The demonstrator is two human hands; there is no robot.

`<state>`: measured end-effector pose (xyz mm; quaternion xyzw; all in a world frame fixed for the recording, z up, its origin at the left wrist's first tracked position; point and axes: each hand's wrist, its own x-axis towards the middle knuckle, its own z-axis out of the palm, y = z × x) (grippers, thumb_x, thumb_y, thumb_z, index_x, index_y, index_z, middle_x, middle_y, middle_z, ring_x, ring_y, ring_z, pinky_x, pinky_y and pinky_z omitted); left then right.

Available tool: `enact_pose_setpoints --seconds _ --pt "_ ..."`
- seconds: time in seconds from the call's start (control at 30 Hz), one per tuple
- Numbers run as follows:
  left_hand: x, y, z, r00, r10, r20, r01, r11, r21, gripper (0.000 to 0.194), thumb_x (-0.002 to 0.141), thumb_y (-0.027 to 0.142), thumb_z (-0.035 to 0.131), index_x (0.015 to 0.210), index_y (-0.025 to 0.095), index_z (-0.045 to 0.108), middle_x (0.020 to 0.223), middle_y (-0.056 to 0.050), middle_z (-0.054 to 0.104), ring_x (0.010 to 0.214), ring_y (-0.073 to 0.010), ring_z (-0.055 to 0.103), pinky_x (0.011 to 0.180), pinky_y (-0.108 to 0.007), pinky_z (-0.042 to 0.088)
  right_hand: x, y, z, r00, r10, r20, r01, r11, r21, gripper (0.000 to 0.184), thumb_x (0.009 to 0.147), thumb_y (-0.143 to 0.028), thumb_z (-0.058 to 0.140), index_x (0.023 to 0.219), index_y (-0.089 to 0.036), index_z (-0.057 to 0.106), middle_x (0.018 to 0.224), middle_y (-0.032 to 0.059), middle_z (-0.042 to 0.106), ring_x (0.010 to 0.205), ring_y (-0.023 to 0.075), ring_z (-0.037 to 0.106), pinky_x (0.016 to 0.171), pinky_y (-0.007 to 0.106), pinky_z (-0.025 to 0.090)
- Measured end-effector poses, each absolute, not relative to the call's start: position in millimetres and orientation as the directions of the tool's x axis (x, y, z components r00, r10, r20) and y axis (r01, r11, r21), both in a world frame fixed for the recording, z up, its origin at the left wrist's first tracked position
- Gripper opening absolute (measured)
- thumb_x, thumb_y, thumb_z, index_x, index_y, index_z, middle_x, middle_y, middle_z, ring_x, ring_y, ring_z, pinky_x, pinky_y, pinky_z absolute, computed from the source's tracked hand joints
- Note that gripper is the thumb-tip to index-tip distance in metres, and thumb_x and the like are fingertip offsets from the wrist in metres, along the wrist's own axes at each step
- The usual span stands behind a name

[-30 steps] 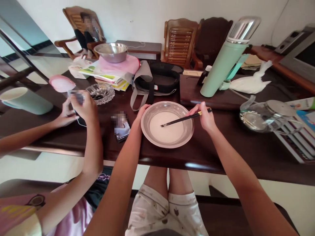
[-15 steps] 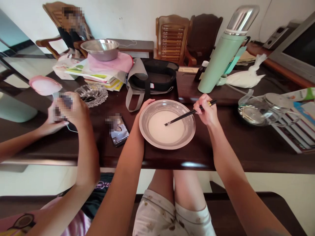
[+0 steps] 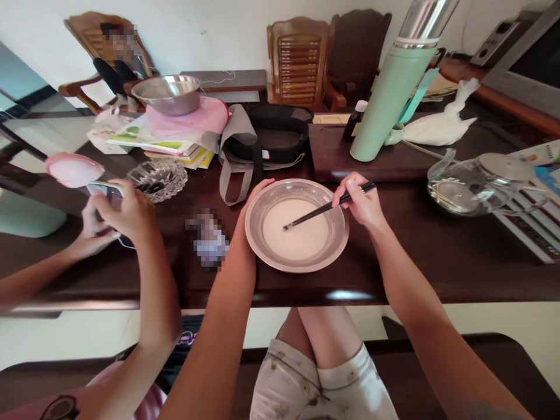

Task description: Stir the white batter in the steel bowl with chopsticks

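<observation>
A wide metal bowl stands on the dark table near its front edge, holding a milky white liquid. My left hand grips the bowl's far left side, its fingers partly hidden by the rim. In my right hand, above the bowl's right rim, is a pair of black chopsticks. They slant down to the left, and their tips touch the white liquid left of its middle.
At left, another person's hands hold a phone. Nearby lie a blurred phone, a glass ashtray and a black-and-grey bag. A green thermos stands behind my right hand; a glass teapot is at right.
The chopstick tips have moved a little left through the liquid, and my right hand has shifted left with them. My left hand stays on the bowl. The view has shifted slightly.
</observation>
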<state>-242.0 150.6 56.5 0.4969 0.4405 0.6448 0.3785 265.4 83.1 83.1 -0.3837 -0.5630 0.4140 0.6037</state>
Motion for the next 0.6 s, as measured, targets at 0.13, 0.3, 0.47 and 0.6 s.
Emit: enact_pose_setpoints --seconds 0.13,0.3,0.47,0.6 --pt "-235 146 62 -0.229 0.887 0.402 -0.014 -0.416 0.909 0.074 0.106 0.024 -0.020 0.098 0.011 0.052 0.077 -0.008 0.047 0.153 -0.0287 0.017 0.070 -0.039 0.027 271 85 85 0.179 0.885 0.431 -0.097 0.451 -0.887 0.050 0.080 -0.068 0.069 0.065 -0.023 0.053 0.045 -0.0049 0.054 0.039 0.0093 0.044 0.039 0.024 0.025" --pt "-234 146 64 -0.259 0.881 0.397 -0.134 -0.440 0.888 0.073 0.107 0.019 -0.019 0.101 0.010 0.053 0.067 -0.005 0.042 0.146 -0.0230 0.036 0.066 -0.036 0.028 269 83 84 0.110 0.912 0.395 -0.092 0.405 -0.910 0.052 0.081 -0.071 0.065 0.062 -0.023 0.054 0.043 -0.0040 0.053 0.036 0.0096 0.041 0.038 0.026 0.025" --pt "-239 146 59 -0.268 0.899 0.346 -0.020 -0.364 0.931 0.054 0.089 0.078 0.048 0.113 0.031 0.060 0.096 0.002 0.066 0.155 -0.0242 0.016 0.094 -0.038 0.055 269 84 79 0.018 0.916 0.400 0.010 0.400 -0.916 0.047 0.084 -0.067 0.065 0.065 -0.023 0.061 0.058 0.0004 0.067 0.059 0.0168 0.066 0.059 0.031 0.050" --pt "-241 147 58 -0.292 0.897 0.333 0.033 -0.339 0.940 0.076 0.063 0.090 0.058 0.116 0.036 0.060 0.124 0.014 0.062 0.157 -0.0227 -0.001 0.125 -0.034 0.042 278 88 82 0.201 0.870 0.451 -0.050 0.469 -0.882 0.054 0.087 -0.068 0.060 0.056 -0.024 0.055 0.047 -0.0009 0.059 0.045 0.0140 0.055 0.050 0.030 0.042"
